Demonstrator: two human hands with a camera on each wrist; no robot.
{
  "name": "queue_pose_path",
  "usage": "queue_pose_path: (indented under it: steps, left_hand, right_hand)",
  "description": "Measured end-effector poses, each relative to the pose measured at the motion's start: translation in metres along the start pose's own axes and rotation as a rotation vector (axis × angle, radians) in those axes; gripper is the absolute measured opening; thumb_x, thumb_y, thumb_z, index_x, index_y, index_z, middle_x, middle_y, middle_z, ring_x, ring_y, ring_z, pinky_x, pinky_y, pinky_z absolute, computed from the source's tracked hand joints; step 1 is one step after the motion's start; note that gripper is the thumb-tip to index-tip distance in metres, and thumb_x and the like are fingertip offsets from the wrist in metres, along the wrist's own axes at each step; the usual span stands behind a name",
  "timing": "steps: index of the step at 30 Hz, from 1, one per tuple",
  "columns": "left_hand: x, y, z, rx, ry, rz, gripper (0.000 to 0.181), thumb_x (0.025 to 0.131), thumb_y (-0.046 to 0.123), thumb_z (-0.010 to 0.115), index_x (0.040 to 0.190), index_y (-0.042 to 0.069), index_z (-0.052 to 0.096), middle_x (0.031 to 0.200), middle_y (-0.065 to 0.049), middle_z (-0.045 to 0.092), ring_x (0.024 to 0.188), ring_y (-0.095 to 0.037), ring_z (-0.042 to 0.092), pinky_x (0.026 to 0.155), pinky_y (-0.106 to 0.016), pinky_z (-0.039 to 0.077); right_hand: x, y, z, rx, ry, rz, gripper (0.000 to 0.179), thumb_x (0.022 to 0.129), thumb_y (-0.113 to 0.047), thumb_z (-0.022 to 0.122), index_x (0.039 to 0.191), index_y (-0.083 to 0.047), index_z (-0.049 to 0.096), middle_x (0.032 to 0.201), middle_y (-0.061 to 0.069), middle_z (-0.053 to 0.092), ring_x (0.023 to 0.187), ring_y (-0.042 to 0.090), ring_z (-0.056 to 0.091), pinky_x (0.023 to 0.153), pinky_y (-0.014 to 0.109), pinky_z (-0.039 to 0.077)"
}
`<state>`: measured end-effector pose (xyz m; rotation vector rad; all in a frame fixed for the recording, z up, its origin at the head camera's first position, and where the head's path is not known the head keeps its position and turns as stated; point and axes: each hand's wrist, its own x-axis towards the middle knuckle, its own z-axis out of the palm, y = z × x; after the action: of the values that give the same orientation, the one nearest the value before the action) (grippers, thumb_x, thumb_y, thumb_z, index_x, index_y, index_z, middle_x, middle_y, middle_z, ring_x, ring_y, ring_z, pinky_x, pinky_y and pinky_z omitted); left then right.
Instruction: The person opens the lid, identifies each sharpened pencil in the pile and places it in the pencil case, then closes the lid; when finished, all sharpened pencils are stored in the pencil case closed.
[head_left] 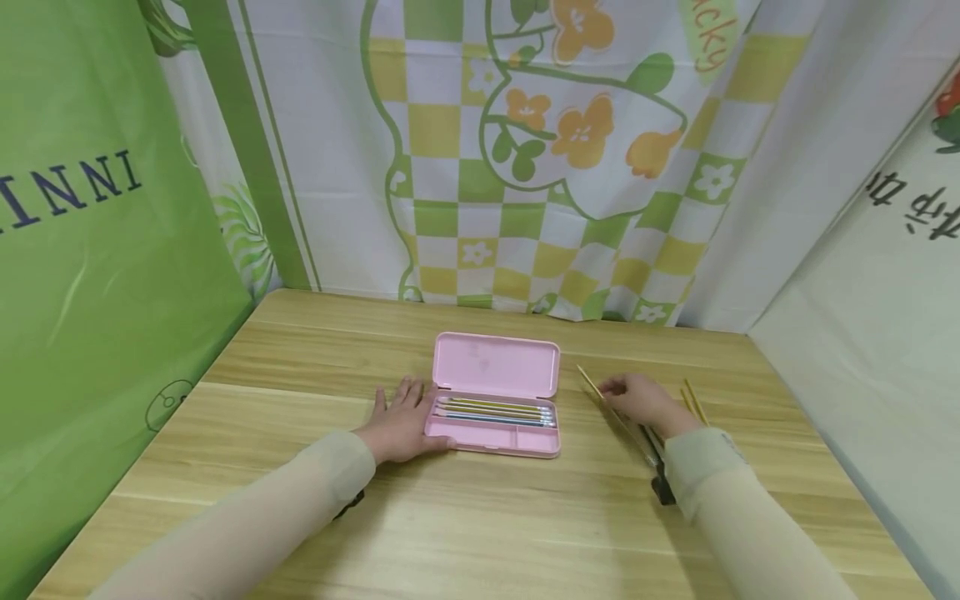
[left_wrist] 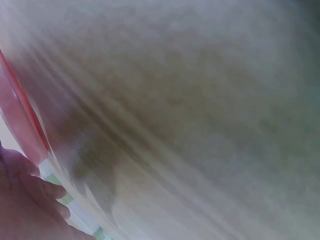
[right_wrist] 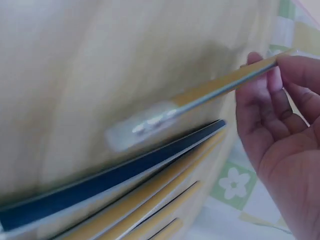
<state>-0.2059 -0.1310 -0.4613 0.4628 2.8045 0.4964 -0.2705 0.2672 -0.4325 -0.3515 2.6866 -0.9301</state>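
Observation:
A pink pencil case (head_left: 468, 433) lies on the table with its lid (head_left: 497, 365) raised at the back. Several pencils (head_left: 491, 410) lie side by side in its long rear compartment. My left hand (head_left: 403, 425), fingers spread, rests at the case's left side, its thumb along the front left corner. To the right of the case, my right hand (head_left: 645, 402) pinches a yellow striped pencil (right_wrist: 220, 85) between thumb and fingers. Its pale eraser end (right_wrist: 142, 125) points back toward the wrist. Below it lie a dark blue pencil (right_wrist: 110, 182) and several yellow ones (right_wrist: 165, 197).
The wooden table (head_left: 495, 533) carries all of this. A patterned curtain (head_left: 480, 208) hangs along its back edge, with a green cloth (head_left: 90, 275) at the left and a white cloth (head_left: 862, 283) at the right. A small black device (head_left: 663, 490) sits by the right sleeve.

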Motion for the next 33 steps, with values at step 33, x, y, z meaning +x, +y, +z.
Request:
queue_pose_path:
  steps: [33]
  left_hand:
    - [0.003,-0.001,0.002,0.037,0.011,-0.026,0.102,0.095,0.064,0.062,0.164,0.001,0.021,0.168,-0.028,0.013,0.156,-0.043,0.002,0.118,-0.07,-0.002]
  right_hand:
    - [0.048,-0.096,0.036,0.192,-0.255,-0.247,0.03,0.098,-0.004,0.062,0.125,0.009,0.067,0.109,0.014,0.073,0.098,0.021,0.067,0.089,0.036,0.053]
